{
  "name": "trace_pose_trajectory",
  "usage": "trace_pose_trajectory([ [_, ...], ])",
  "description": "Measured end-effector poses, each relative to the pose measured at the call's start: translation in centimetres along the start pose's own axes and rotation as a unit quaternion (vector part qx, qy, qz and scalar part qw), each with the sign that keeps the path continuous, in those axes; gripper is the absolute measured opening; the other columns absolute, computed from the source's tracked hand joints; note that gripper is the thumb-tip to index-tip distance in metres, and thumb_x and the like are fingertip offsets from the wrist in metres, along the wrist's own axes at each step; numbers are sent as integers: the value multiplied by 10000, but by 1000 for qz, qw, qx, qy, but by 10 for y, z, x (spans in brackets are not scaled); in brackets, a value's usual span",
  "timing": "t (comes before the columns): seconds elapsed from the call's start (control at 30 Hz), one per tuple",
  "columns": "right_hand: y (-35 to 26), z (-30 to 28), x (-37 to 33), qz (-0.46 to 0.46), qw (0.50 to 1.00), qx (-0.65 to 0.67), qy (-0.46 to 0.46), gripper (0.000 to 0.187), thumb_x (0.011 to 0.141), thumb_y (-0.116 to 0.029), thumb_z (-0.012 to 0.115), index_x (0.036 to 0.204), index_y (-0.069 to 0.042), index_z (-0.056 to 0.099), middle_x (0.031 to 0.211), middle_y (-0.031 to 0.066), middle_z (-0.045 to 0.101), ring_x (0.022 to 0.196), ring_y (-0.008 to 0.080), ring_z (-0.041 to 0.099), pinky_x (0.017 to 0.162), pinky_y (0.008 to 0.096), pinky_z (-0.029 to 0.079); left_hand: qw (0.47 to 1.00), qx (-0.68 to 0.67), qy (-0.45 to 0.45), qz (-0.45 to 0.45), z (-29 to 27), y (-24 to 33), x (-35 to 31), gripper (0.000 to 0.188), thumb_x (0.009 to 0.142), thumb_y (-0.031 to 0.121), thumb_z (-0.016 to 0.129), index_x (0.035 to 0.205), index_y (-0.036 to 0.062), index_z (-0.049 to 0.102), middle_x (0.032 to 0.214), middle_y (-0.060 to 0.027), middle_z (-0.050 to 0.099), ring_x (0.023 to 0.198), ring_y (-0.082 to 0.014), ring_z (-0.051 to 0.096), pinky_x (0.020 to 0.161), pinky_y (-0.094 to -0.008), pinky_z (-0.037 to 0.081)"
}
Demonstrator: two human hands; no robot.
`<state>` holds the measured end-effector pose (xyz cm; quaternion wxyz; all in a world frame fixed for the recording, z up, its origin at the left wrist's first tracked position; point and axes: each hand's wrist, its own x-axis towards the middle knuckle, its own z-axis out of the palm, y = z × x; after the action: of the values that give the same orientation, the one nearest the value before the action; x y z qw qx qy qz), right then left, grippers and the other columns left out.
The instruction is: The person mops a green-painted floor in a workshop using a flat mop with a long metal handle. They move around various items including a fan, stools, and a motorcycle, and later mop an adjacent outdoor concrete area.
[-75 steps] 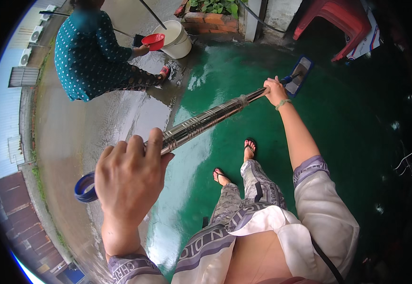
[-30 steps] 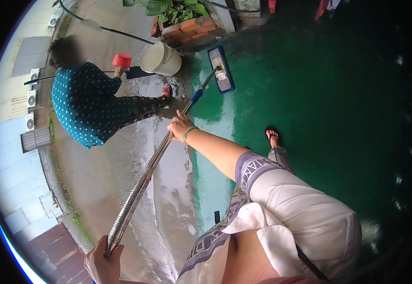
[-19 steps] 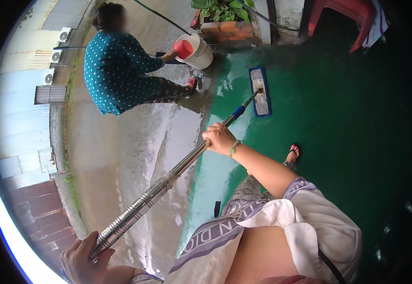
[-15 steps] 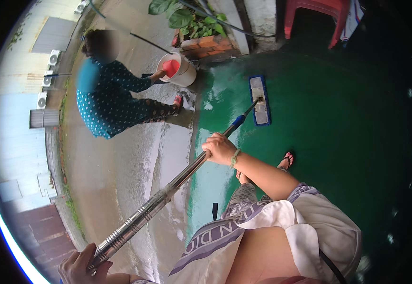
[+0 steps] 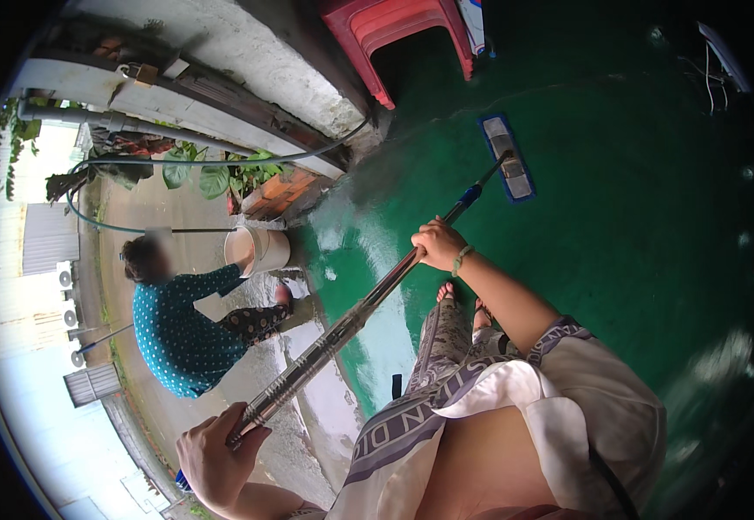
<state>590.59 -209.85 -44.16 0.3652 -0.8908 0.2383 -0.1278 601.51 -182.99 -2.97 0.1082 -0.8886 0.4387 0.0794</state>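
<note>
A flat mop [image 5: 342, 328] with a long metal handle runs slantwise across my front. Its blue-edged rectangular head [image 5: 498, 139] lies on the wet green floor [image 5: 567, 260]. My left hand [image 5: 217, 455] is wrapped round the upper end of the handle, at the lower left. Farther down the pole, my right hand [image 5: 439, 243] is closed round it just above a blue collar; a green bracelet circles that wrist.
At the left, a person [image 5: 190, 325] in a dotted teal top bends with one hand in a white bucket [image 5: 273, 250]. A red plastic stool [image 5: 394, 35] stands at the back. A hose [image 5: 307, 159] crosses a gate beside a brick planter [image 5: 277, 195].
My view has turned rightward, and I have stepped along with the mop. The co-worker's hand has gone deeper into the bucket, and the red scoop no longer shows.
</note>
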Motion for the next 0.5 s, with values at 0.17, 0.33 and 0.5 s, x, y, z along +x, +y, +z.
trace_pose_trajectory([
  [0.17,76,-70,28,74,991,-45,104,114,683,-138,671,645,-107,568,715,71,582,784,278,598,956,473,408,990,38,74,117,-19,57,104,406,627,384,783,929,131,688,634,-74,608,523,-286,588,496,-369,444],
  [0.33,129,-145,80,175,948,-72,257,95,737,-164,596,671,-101,569,728,87,585,742,326,580,757,428,491,920,213,185,273,-89,125,207,419,705,422,715,1012,144,656,619,-33,570,531,-206,576,526,-354,446],
  [0.5,152,-241,119,149,880,-80,443,108,723,-159,591,652,-80,570,726,108,590,743,337,562,669,431,487,775,348,329,413,-195,218,239,445,818,499,552,1013,113,652,700,-32,544,630,-203,539,577,-359,429],
])
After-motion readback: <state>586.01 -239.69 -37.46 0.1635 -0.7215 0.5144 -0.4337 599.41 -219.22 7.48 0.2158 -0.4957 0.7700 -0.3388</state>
